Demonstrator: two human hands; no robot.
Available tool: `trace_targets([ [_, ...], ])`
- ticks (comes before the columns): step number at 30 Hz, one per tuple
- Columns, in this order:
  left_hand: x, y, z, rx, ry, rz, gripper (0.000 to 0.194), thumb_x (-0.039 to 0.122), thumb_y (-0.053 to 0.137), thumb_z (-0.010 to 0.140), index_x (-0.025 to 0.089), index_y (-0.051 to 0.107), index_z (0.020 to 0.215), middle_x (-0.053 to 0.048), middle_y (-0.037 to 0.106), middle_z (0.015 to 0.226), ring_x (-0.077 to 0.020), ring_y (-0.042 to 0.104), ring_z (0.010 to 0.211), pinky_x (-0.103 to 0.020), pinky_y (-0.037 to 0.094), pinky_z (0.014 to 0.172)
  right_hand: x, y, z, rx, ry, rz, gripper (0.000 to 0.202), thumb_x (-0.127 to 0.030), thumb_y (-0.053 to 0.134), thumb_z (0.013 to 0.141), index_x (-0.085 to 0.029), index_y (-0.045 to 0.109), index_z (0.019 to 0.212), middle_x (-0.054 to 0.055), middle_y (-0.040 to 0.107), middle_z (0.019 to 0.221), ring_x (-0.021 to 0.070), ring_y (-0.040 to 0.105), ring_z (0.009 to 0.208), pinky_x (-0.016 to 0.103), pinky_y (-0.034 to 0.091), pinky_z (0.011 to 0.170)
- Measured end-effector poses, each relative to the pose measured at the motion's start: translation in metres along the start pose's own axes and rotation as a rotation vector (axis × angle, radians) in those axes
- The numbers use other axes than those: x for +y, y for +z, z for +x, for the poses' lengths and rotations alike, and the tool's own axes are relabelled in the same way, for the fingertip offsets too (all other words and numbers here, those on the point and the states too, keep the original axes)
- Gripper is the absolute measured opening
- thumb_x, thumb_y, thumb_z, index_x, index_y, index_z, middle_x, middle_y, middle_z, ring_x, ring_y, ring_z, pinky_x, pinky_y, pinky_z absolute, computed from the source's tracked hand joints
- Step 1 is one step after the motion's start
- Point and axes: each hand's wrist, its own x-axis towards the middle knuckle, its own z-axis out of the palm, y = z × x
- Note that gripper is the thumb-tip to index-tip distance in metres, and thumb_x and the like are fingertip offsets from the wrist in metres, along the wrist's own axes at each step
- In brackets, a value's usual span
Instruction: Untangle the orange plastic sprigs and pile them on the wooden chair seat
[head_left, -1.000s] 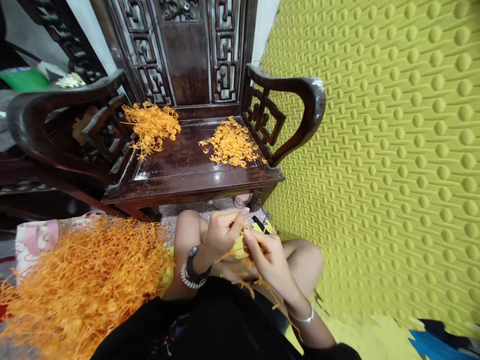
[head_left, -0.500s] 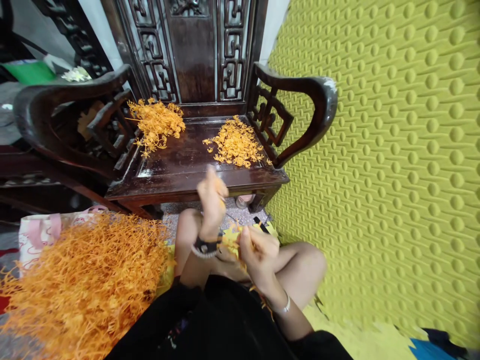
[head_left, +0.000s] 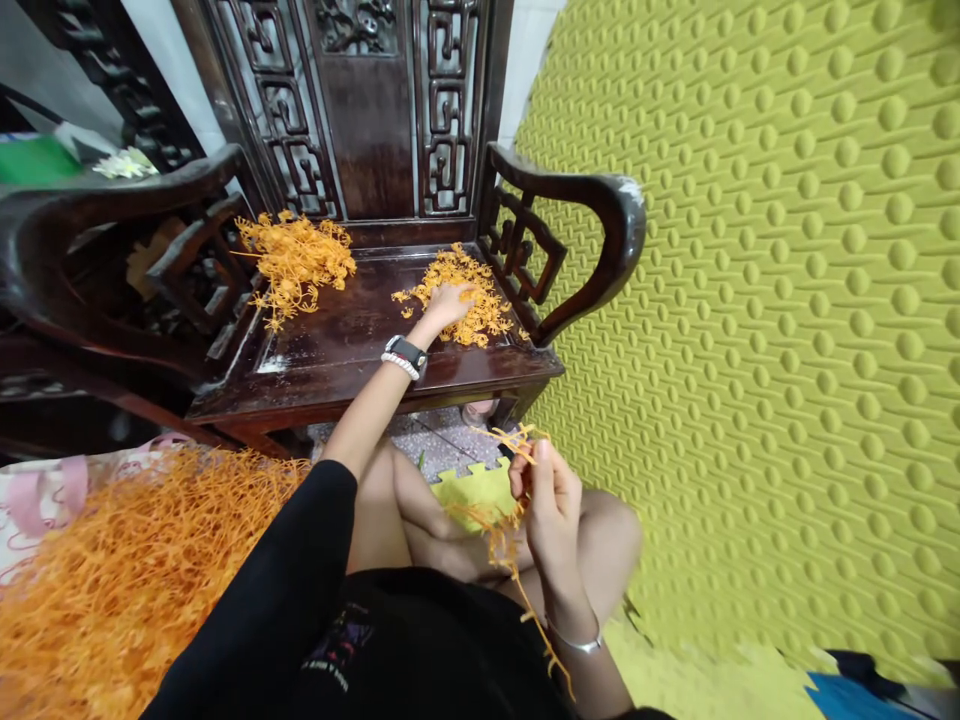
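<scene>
My left hand [head_left: 450,303] reaches over the chair seat and touches a pile of small orange pronged pieces [head_left: 480,322] on its right side. Its fingertips are partly hidden among the pieces, so their grip is unclear. In front of my right knee, my right hand [head_left: 553,490] is closed with thumb and fingers pinched on thin orange branched strands [head_left: 504,545]. Some strand ends stick out to the left above the fingers, and one length hangs down past the wrist. A looser heap of orange stemmed pieces [head_left: 300,262] lies on the seat's left side.
A dark carved wooden armchair [head_left: 360,375] stands before me. At lower left, a big mass of orange strands [head_left: 165,560] rests against a white and pink bag [head_left: 45,500]. A yellow studded foam mat [head_left: 750,350] covers the right side. Under the chair is speckled floor [head_left: 427,432].
My left hand has moved from beside my right hand up and forward to the right pile. My right hand has risen slightly, still holding the strands. The view has shifted a little.
</scene>
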Motion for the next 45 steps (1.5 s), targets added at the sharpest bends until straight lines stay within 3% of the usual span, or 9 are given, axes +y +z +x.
trace_targets([
  [4, -0.002, 0.003, -0.004, 0.035, 0.047, 0.061, 0.029, 0.023, 0.064, 0.083, 0.021, 0.071, 0.111, -0.009, 0.058, 0.133, -0.0297, 0.044, 0.132, -0.042, 0.033, 0.11, -0.002, -0.005, 0.001, -0.015, 0.037, 0.009, 0.047, -0.054, 0.044, 0.095, -0.02, 0.046, 0.063, -0.003, 0.042, 0.055, 0.0107, 0.036, 0.05, 0.026, 0.032, 0.05],
  [9, -0.002, -0.005, 0.001, 0.069, 0.008, 0.128, 0.012, 0.024, 0.066, 0.083, 0.017, 0.074, 0.087, -0.011, 0.071, 0.098, -0.0293, 0.062, 0.102, -0.042, 0.045, 0.095, 0.004, -0.005, 0.003, -0.037, 0.125, 0.07, 0.047, -0.056, 0.054, 0.089, -0.019, 0.049, 0.06, -0.004, 0.04, 0.049, 0.0092, 0.033, 0.045, 0.024, 0.026, 0.045],
  [13, 0.006, -0.022, -0.011, 0.056, 0.111, 0.004, 0.031, 0.032, 0.067, 0.085, 0.013, 0.066, 0.109, -0.015, 0.062, 0.123, -0.0288, 0.052, 0.12, -0.042, 0.037, 0.105, 0.017, -0.003, 0.01, -0.031, 0.196, 0.125, 0.047, -0.06, 0.056, 0.086, -0.018, 0.058, 0.064, -0.006, 0.037, 0.043, 0.0079, 0.029, 0.041, 0.023, 0.023, 0.043],
  [17, 0.025, -0.051, -0.085, -0.24, 0.358, -0.304, 0.045, 0.042, 0.028, 0.102, 0.015, 0.061, 0.115, -0.01, 0.064, 0.122, -0.0187, 0.057, 0.113, -0.034, 0.04, 0.103, 0.026, 0.009, 0.025, -0.127, 0.205, 0.135, 0.051, -0.064, 0.056, 0.083, -0.017, 0.058, 0.063, -0.006, 0.036, 0.04, 0.0071, 0.026, 0.039, 0.023, 0.018, 0.042],
  [20, 0.026, -0.06, -0.167, -0.429, 0.442, -0.324, 0.036, 0.045, 0.047, 0.096, 0.019, 0.06, 0.117, -0.003, 0.069, 0.108, -0.0145, 0.063, 0.095, -0.025, 0.049, 0.086, 0.024, 0.02, 0.03, -0.23, 0.159, 0.103, 0.056, -0.066, 0.054, 0.084, -0.018, 0.052, 0.056, -0.006, 0.036, 0.04, 0.0071, 0.026, 0.039, 0.024, 0.02, 0.043],
  [25, -0.011, -0.052, -0.27, -0.085, 0.137, -0.153, 0.035, 0.037, 0.037, 0.099, 0.02, 0.061, 0.081, -0.006, 0.063, 0.082, -0.0203, 0.057, 0.083, -0.034, 0.046, 0.079, 0.022, 0.038, 0.012, -0.59, 0.213, 0.019, 0.063, -0.066, 0.04, 0.091, -0.018, 0.051, 0.053, -0.004, 0.037, 0.042, 0.0088, 0.031, 0.041, 0.025, 0.025, 0.045],
  [33, -0.065, -0.067, -0.343, 0.283, -0.447, -0.5, 0.03, 0.044, 0.052, 0.082, 0.024, 0.056, 0.061, 0.0, 0.057, 0.057, -0.0182, 0.059, 0.059, -0.031, 0.051, 0.062, 0.026, 0.08, -0.038, -1.0, 0.059, -0.109, 0.04, -0.046, 0.05, 0.093, -0.018, 0.053, 0.065, -0.005, 0.04, 0.054, 0.01, 0.038, 0.051, 0.023, 0.028, 0.05],
  [39, -0.118, -0.117, -0.374, 0.761, -0.788, -0.122, 0.038, 0.034, 0.023, 0.095, 0.019, 0.055, 0.11, -0.011, 0.065, 0.106, -0.0215, 0.062, 0.104, -0.038, 0.046, 0.099, 0.028, 0.086, -0.051, -0.855, 0.081, -0.053, 0.035, -0.042, 0.049, 0.093, -0.02, 0.049, 0.066, -0.005, 0.039, 0.057, 0.0113, 0.037, 0.053, 0.025, 0.029, 0.052],
  [45, -0.168, -0.158, -0.403, 0.746, -1.023, 0.249, 0.063, 0.034, 0.049, 0.089, 0.007, 0.037, 0.144, -0.022, 0.028, 0.153, -0.0381, 0.023, 0.142, -0.052, 0.017, 0.118, 0.034, 0.07, -0.043, -0.54, 0.234, 0.152, 0.019, -0.039, 0.052, 0.086, -0.022, 0.052, 0.079, -0.003, 0.048, 0.073, 0.0141, 0.046, 0.068, 0.026, 0.039, 0.065],
])
